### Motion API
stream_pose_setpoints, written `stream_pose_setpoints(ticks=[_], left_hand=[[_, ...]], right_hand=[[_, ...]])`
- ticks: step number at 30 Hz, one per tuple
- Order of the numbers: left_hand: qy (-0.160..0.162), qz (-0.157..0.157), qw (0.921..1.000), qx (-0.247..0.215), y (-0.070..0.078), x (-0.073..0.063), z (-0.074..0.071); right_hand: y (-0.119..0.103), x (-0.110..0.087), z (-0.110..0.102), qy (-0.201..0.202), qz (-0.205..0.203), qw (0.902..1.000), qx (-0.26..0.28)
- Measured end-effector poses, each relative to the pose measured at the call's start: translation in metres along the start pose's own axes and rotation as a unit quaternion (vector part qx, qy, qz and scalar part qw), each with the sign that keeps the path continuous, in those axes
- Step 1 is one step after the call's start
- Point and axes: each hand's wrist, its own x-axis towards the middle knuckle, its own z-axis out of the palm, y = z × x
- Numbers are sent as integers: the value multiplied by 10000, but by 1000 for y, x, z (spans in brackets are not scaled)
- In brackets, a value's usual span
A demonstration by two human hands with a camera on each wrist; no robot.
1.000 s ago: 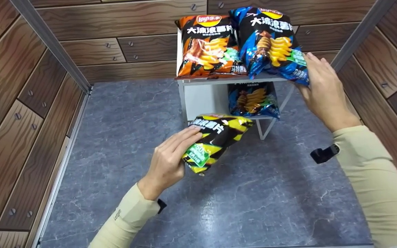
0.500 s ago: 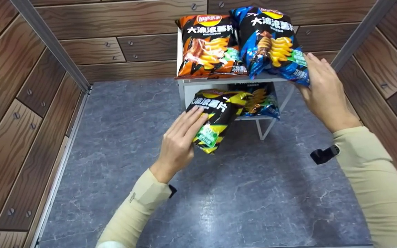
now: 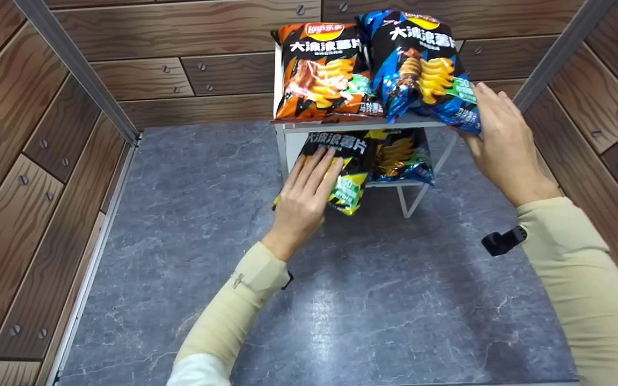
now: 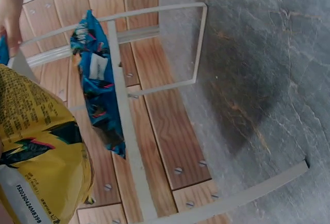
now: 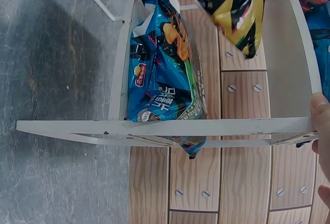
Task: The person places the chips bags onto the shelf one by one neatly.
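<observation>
My left hand (image 3: 301, 206) holds a black-and-yellow bag of potato chips (image 3: 353, 174), its fingers laid along the front and the thumb hidden. The bag is at the opening of the lower shelf, left of a blue bag of chips (image 3: 403, 155) there. In the left wrist view the yellow back of the held bag (image 4: 41, 141) shows. My right hand (image 3: 505, 142) grips the right edge of the white shelf rack (image 5: 206, 126), close against the upper blue bag of chips (image 3: 419, 64). Beside that one, an orange bag of chips (image 3: 325, 75) lies on the top shelf.
The rack's thin white legs (image 3: 413, 206) stand on a grey marbled floor (image 3: 207, 241). Wood-patterned panels (image 3: 191, 32) surround the area on the back and sides, with grey metal posts (image 3: 86, 75) at the corners.
My left hand has carried the black-and-yellow bag forward and slightly right, from in front of the rack to the lower shelf opening. The right hand has stayed in place.
</observation>
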Motion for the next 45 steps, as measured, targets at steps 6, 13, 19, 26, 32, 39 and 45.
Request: stream_pose_setpoints(ticks=[6,13,19,26,32,39,45], left_hand=[[-196,-143,9984,504,-3,7,19],[-515,-610,9927,907,-9,12,37],[-685,-777,9854,1354,-13,15,51],[-1218,-1185,9784,1176,-14,14,56],[-1924,-1342,9682,870,-13,11,56],[-2501,-1374,9555,748,-11,5,57],[-2810,-1313,9482,685,-10,0,57]], right_hand=[[-1,1,0,-69,-19,10000,-11],[-3,1,1,-181,43,9998,-3],[-4,1,1,-98,-9,10000,12],[-4,1,0,-80,-16,10000,45],[-4,1,-1,-71,24,10000,43],[-2,0,-2,-74,18,10000,4],[0,-1,-2,-114,63,9999,-24]])
